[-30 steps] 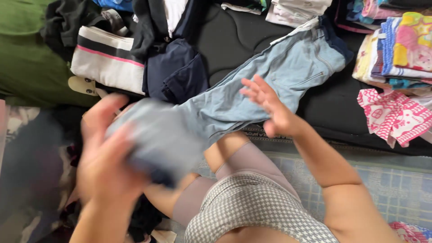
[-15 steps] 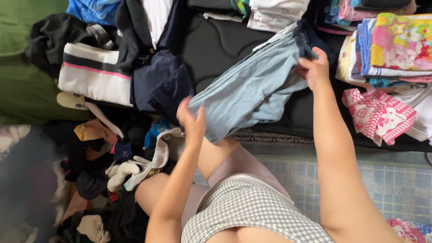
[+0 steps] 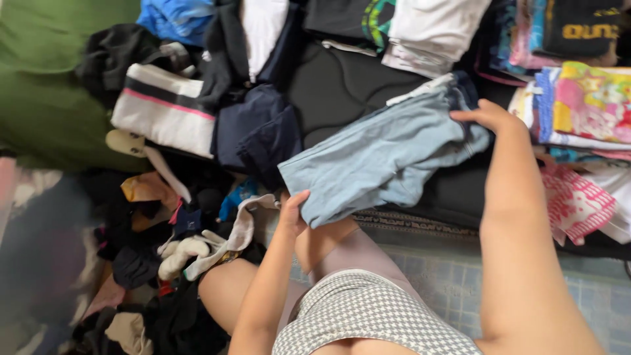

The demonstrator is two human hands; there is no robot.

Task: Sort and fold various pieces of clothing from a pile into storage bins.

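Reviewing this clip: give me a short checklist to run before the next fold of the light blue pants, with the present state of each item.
1. Left hand on the near folded edge of the light blue pants: ok, fingers grip that corner.
2. Right hand on the far waistband end: ok, it rests there.
3. Pants lying flat on the black mattress: not ok, wrinkles show near the right hand.
4. Legs aligned edge to edge: cannot tell, the lower layer is hidden.
5. Pants clear of the folded colourful stack: ok, apart from it.
6. Pants clear of the loose pile of socks and clothes: ok, it lies left of the left hand.
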